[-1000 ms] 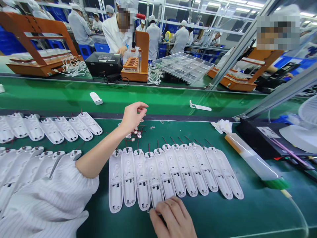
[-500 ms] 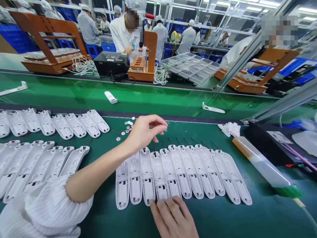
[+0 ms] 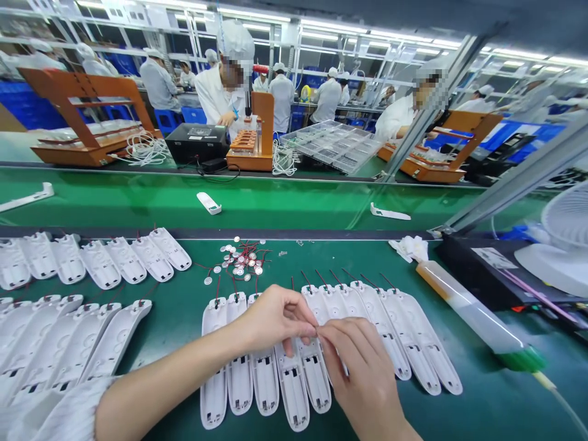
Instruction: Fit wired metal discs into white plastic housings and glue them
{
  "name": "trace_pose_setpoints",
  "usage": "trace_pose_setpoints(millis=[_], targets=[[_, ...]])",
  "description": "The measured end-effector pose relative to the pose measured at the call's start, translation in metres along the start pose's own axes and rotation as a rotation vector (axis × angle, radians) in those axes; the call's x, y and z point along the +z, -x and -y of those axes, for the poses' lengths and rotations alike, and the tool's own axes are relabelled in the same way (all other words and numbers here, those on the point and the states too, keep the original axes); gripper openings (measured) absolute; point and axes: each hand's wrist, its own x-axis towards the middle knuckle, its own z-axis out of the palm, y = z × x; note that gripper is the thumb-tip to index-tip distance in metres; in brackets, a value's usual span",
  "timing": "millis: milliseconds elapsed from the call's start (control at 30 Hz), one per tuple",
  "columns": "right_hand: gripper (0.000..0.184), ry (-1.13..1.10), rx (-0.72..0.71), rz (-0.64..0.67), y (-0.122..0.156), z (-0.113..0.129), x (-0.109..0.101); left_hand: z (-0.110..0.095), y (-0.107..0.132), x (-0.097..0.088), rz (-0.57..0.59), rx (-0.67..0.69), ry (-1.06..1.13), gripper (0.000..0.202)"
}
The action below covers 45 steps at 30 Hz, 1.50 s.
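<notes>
A row of white plastic shells (image 3: pixel 214 386) lies on the green bench, with thin red and dark wires at their far ends. Above the middle of this row, my left hand (image 3: pixel 280 318) is closed in a pinch. My right hand (image 3: pixel 362 361) meets it from the right, thumb and fingers also pinched, fingertips touching or nearly touching those of the left. Whatever is between the fingertips is too small to make out. Both hands cover parts of the middle shells. Beyond them lies a pile of small round discs (image 3: pixel 239 269) with red wires.
More white shells (image 3: pixel 68 257) lie in two rows at left. A glue-like tube with a green end (image 3: pixel 473 312), crumpled white tissue (image 3: pixel 410 248) and a black box (image 3: pixel 487 263) are at right. Across the green belt (image 3: pixel 285 205), co-workers sit by orange fixtures (image 3: pixel 250 160).
My left hand has come down over the shells. My right hand has risen from their near ends to meet it. The view has tilted up, showing more of the disc pile.
</notes>
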Motion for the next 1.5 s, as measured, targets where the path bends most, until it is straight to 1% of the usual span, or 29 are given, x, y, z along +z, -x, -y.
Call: trace_pose_setpoints(millis=[33, 67, 100, 133, 200, 233, 300, 400, 533, 667, 733, 800, 867, 933, 967, 1033, 1133, 1200, 1300, 1367, 1500], targets=[[0.012, -0.009, -0.004, 0.034, 0.003, -0.003, -0.001, 0.0, -0.004, -0.004, -0.004, 0.004, -0.159, 0.01], [0.012, -0.015, -0.008, 0.057, 0.005, -0.006, -0.002, 0.0, -0.01, -0.01, -0.036, 0.016, -0.34, 0.011], [0.011, -0.015, -0.005, 0.068, 0.007, -0.009, -0.005, 0.0, -0.017, -0.018, -0.1, 0.033, -0.516, 0.012], [0.011, -0.011, 0.005, 0.068, 0.009, -0.011, -0.008, -0.001, -0.026, -0.027, -0.196, 0.053, -0.673, 0.015], [0.009, 0.002, 0.031, 0.046, 0.011, -0.016, -0.015, -0.001, -0.045, -0.048, -0.372, 0.05, -0.802, 0.014], [0.009, 0.007, 0.046, 0.033, 0.012, -0.017, -0.019, -0.001, -0.055, -0.058, -0.432, 0.028, -0.841, 0.012], [0.008, 0.018, 0.074, 0.021, 0.014, -0.02, -0.025, 0.0, -0.071, -0.072, -0.505, -0.02, -0.899, 0.009], [0.007, 0.045, 0.102, 0.008, 0.02, -0.023, -0.031, 0.006, -0.084, -0.079, -0.538, -0.074, -0.938, 0.011], [0.006, 0.058, 0.159, 0.029, 0.026, -0.028, -0.035, 0.012, -0.089, -0.08, -0.537, -0.112, -0.892, 0.016], [0.005, 0.016, 0.221, 0.03, 0.025, -0.027, -0.037, 0.007, -0.089, -0.087, -0.512, -0.097, -0.745, 0.014], [0.006, -0.058, 0.24, 0.049, 0.022, -0.022, -0.033, 0.0, -0.083, -0.088, -0.512, -0.058, -0.651, 0.009], [0.007, -0.163, 0.22, 0.09, 0.02, -0.011, -0.024, -0.007, -0.069, -0.085, -0.51, -0.009, -0.545, 0.006], [0.012, -0.276, 0.155, 0.112, 0.02, 0.006, -0.01, -0.013, -0.047, -0.078, -0.493, 0.038, -0.44, 0.005], [0.016, -0.354, 0.097, 0.084, 0.023, 0.028, 0.008, -0.016, -0.02, -0.07, -0.473, 0.072, -0.364, 0.005], [0.018, -0.366, 0.079, 0.077, 0.024, 0.039, 0.017, -0.017, -0.006, -0.067, -0.468, 0.088, -0.336, 0.004], [0.022, -0.317, 0.021, 0.077, 0.028, 0.061, 0.032, -0.015, 0.019, -0.063, -0.461, 0.109, -0.279, 0.001], [0.028, -0.181, -0.106, 0.091, 0.035, 0.085, 0.05, -0.006, 0.042, -0.064, -0.457, 0.099, -0.19, 0.01], [0.032, -0.134, -0.149, 0.105, 0.039, 0.093, 0.059, 0.0, 0.049, -0.068, -0.469, 0.076, -0.144, 0.014], [0.038, -0.117, -0.174, 0.086, 0.041, 0.097, 0.068, 0.007, 0.051, -0.072, -0.483, 0.07, -0.088, 0.013], [0.039, -0.106, -0.201, 0.045, 0.039, 0.097, 0.07, 0.009, 0.051, -0.072, -0.48, 0.08, -0.066, 0.012], [0.039, -0.069, -0.252, 0.062, 0.035, 0.098, 0.069, 0.01, 0.053, -0.069, -0.47, 0.107, -0.058, 0.01]])
